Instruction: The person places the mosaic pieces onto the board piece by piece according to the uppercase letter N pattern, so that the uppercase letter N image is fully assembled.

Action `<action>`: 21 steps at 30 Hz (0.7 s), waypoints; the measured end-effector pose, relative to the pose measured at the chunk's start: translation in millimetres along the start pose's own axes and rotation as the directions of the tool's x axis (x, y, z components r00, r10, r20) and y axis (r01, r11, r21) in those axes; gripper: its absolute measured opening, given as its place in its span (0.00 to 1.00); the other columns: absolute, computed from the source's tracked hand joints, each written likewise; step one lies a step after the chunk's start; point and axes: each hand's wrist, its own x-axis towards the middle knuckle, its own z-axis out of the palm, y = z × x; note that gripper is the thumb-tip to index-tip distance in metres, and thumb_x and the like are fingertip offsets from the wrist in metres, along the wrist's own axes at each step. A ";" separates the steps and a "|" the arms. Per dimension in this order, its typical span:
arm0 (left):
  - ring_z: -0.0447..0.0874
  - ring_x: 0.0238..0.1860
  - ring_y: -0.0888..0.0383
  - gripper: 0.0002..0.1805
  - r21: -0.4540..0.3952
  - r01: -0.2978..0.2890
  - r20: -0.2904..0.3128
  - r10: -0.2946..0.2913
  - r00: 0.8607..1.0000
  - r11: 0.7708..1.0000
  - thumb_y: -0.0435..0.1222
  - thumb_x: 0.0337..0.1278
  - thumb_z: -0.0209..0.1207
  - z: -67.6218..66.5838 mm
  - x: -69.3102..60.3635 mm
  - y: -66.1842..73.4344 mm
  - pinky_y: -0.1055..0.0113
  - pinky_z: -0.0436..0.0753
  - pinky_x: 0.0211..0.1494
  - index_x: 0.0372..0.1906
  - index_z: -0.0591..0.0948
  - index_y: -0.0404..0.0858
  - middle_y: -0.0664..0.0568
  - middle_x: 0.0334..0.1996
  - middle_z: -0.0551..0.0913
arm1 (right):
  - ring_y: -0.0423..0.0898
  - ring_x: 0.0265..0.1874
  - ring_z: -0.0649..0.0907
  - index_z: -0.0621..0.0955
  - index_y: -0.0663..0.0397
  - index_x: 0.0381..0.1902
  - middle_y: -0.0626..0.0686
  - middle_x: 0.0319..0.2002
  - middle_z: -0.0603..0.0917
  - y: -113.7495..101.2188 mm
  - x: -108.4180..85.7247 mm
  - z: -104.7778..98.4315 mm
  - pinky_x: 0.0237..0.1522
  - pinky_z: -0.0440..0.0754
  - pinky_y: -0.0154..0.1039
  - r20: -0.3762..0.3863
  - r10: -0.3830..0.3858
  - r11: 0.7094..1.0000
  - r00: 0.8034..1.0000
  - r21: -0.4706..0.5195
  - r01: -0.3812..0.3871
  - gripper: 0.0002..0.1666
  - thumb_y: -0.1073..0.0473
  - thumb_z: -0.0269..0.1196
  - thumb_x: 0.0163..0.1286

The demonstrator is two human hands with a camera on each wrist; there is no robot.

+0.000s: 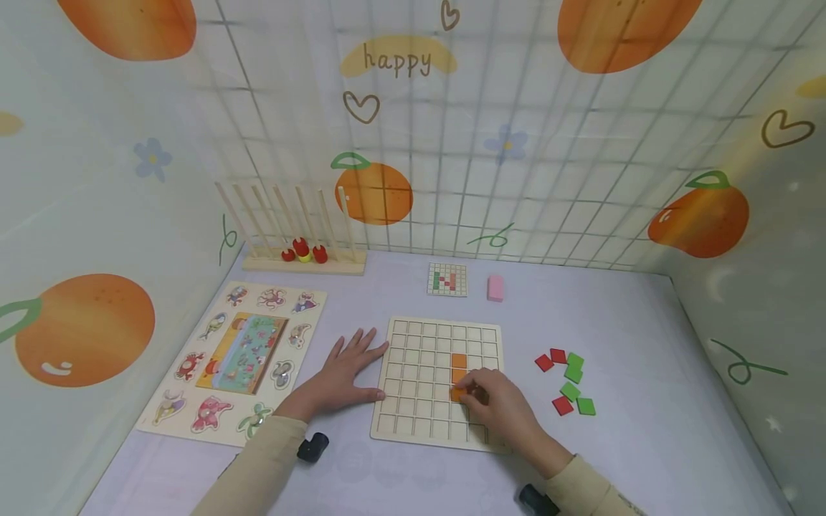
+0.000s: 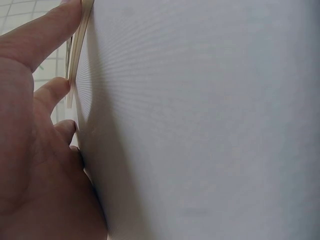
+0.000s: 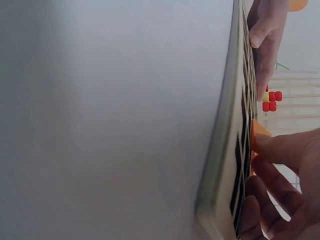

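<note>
A wooden grid board (image 1: 403, 412) lies in the middle of the table. Two orange square tiles (image 1: 459, 360) sit in neighbouring cells of one column on its right half. Just below them, my right hand (image 1: 506, 408) pinches another orange tile (image 3: 258, 131) between thumb and index finger. That tile looks tilted against the board in the right wrist view; its lower edge is hidden by the fingers. My left hand (image 1: 338, 376) lies spread at the board's left side, its thumb and index finger touching the edge.
Several loose red and green tiles (image 1: 572, 376) are right of the board. Behind it are a small pattern card (image 1: 447, 279) and a pink block (image 1: 495, 288). A sea-animal puzzle (image 1: 310, 294) lies left, with a peg rack (image 1: 303, 266) holding red and yellow beads behind.
</note>
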 end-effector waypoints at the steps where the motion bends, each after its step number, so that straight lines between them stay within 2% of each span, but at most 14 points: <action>1: 0.31 0.82 0.48 0.51 0.000 0.001 0.002 -0.001 1.000 1.000 0.63 0.55 0.66 0.1 0.0 -0.3 0.45 0.30 0.81 0.81 0.59 0.53 0.51 0.83 0.42 | 0.37 0.35 0.75 0.86 0.36 0.39 0.33 0.37 0.81 0.1 0.2 0.2 0.38 0.80 0.32 -0.003 0.001 1.000 1.000 -0.009 -0.001 0.13 0.60 0.76 0.61; 14: 0.31 0.82 0.49 0.52 0.001 0.005 0.005 -0.005 1.000 1.000 0.63 0.55 0.66 0.9 0.7 -1.6 0.46 0.31 0.81 0.81 0.58 0.53 0.51 0.83 0.42 | 0.35 0.43 0.76 0.88 0.37 0.42 0.34 0.42 0.82 -0.4 -0.8 1.0 0.46 0.83 0.37 -0.021 -0.017 0.996 1.000 -0.083 0.015 0.14 0.58 0.77 0.59; 21: 0.29 0.82 0.51 0.52 -0.002 0.015 0.012 -0.015 1.000 1.000 0.64 0.55 0.65 0.8 0.6 -2.0 0.48 0.29 0.81 0.81 0.57 0.55 0.53 0.83 0.41 | 0.36 0.40 0.75 0.89 0.39 0.42 0.35 0.41 0.81 0.0 -1.1 1.3 0.41 0.81 0.33 -0.018 -0.029 0.995 0.999 -0.094 0.027 0.12 0.57 0.77 0.59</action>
